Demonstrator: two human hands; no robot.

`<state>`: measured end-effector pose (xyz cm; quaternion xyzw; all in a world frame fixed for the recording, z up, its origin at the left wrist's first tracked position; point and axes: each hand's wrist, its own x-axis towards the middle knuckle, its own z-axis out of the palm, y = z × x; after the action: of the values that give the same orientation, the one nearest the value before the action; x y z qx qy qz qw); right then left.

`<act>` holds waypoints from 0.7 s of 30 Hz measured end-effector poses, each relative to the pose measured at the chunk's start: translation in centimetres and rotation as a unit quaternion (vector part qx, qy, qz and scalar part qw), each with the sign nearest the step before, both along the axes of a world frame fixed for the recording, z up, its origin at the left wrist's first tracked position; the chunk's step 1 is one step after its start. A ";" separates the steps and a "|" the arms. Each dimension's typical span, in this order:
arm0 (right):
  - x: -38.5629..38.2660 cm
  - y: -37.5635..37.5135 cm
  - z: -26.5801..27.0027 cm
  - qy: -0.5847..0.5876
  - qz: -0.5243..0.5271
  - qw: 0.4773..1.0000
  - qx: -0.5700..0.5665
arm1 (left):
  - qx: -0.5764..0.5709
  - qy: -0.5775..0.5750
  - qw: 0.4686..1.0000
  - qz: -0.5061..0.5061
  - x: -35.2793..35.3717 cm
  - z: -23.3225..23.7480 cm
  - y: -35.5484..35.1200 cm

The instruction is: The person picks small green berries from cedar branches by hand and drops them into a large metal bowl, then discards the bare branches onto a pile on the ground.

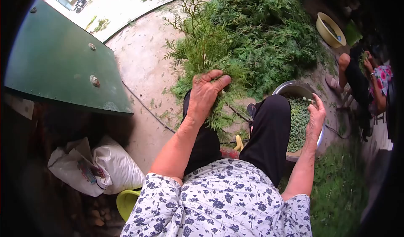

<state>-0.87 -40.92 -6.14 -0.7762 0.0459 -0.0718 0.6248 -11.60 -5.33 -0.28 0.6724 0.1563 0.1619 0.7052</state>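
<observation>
My left hand [209, 92] is closed around a leafy conifer branch [202, 47], which looks like arborvitae. Its sprays rise above my fist and also hang below it, between my knees. On the right, my right hand [316, 113] is over the edge of a metal basin [290, 85], fingers loosely bent and apart, with nothing visible in them. Small green cones [297, 125] fill much of that basin, which stands beside my right knee. A large heap of cut green branches [269, 39] lies in front of me.
A green metal panel [67, 60] juts in at left, above white sacks [115, 163] and a yellow-green container [126, 203]. At right sits another person [372, 77], near a cream basin [324, 31]. A dark cable [147, 108] crosses the ground.
</observation>
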 end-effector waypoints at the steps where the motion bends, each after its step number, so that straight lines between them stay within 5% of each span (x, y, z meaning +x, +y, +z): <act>1: 0.0 -1.3 -0.4 -0.009 -0.015 0.996 -0.089 | -0.090 0.037 0.994 0.043 -0.1 1.5 -0.4; 4: -0.6 -2.0 -0.3 -0.017 -0.077 0.995 -0.068 | -0.177 0.026 0.983 0.045 -0.1 3.2 -0.3; 9: -2.1 4.8 2.6 -0.109 -0.060 0.990 -0.071 | -0.131 0.025 0.986 0.102 0.4 3.0 0.2; 13: -5.4 12.8 4.9 -0.159 0.137 0.964 -0.162 | -0.073 0.018 0.988 0.132 0.2 3.8 1.1; 17: -8.0 17.2 -0.4 -0.198 0.336 0.877 -0.280 | -0.103 -0.017 0.988 0.114 0.5 2.1 3.2; 21: -10.1 18.2 -1.1 -0.058 0.431 0.861 -0.263 | -0.177 -0.035 0.981 0.069 0.1 2.6 3.8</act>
<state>-10.98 -22.76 -7.22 -0.8483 -0.3503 0.1507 0.3674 -11.47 -1.56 2.36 0.5186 0.2034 0.2036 0.8052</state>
